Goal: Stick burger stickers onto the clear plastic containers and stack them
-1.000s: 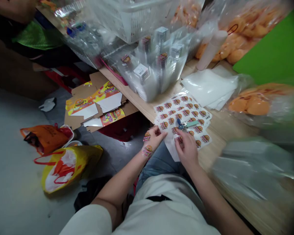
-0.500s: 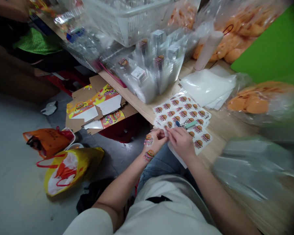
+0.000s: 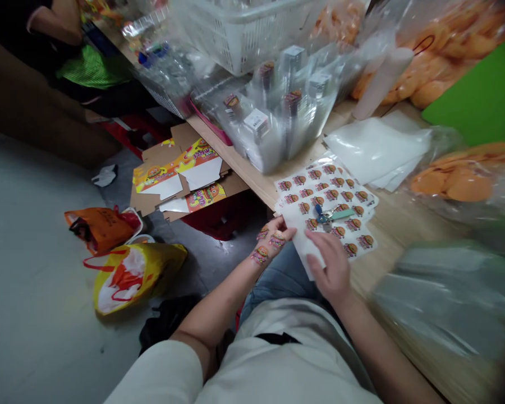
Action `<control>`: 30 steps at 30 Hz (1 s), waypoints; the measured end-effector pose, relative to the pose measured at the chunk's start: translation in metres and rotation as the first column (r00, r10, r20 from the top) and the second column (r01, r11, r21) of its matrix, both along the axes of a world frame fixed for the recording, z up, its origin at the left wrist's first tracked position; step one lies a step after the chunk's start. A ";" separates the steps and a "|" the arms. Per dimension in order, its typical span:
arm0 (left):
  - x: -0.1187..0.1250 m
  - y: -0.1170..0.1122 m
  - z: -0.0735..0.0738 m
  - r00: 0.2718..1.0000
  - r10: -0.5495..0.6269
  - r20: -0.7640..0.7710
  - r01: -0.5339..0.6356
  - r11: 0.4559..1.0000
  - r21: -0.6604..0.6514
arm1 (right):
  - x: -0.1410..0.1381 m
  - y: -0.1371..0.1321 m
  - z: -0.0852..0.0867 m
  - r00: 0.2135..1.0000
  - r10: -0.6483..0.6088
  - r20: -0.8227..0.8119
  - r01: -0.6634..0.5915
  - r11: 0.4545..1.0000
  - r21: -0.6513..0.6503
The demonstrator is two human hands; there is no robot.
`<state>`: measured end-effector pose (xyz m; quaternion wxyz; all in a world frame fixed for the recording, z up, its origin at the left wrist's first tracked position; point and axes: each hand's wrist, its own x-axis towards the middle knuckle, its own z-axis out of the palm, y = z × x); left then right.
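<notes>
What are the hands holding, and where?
The left hand seems to hold the near edge of a burger sticker sheet; the right hand rests on it.

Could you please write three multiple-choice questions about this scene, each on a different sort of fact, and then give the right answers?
1. Where are the burger stickers on the person's skin?
A. On the back of the left hand and the wrist
B. On the right forearm
C. On the knee

2. What colour are the handles of the yellow bag on the floor?
A. Blue
B. Red
C. Green

3. What state is the printed cardboard on the floor in?
A. Opened out flat
B. Closed up as a box
C. Rolled into a tube

Answers:
1. A, since the stickers show on the back of that hand and on the wrist.
2. B, since the handles looping from the bag are red.
3. A, since its printed panels lie spread flat.
</notes>
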<state>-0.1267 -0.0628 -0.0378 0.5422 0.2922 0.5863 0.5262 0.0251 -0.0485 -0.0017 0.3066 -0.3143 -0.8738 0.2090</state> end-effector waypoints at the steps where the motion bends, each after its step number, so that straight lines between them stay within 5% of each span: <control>1: 0.000 -0.001 0.001 1.000 0.007 0.026 -0.007 1.000 -0.004 | 0.005 -0.001 -0.007 0.997 -0.079 0.016 0.079 0.996 -0.034; 7: -0.013 0.009 0.007 0.999 0.043 0.013 -0.042 0.996 -0.077 | 0.026 -0.006 -0.036 0.988 -0.043 0.146 0.048 0.998 -0.032; 12: -0.019 0.018 0.014 0.999 -0.038 0.028 0.041 0.989 -0.141 | 0.003 0.014 -0.022 0.966 -0.258 -0.010 0.252 0.949 -0.188; 20: -0.015 0.016 0.009 0.984 -0.139 -0.116 0.128 0.987 -0.095 | -0.025 0.048 -0.025 0.954 -0.293 -0.067 0.233 0.861 -0.452; 30: -0.012 0.017 0.016 0.932 -0.179 -0.316 0.169 0.984 -0.061 | -0.018 0.053 -0.011 0.975 -0.218 -0.042 0.185 0.902 -0.391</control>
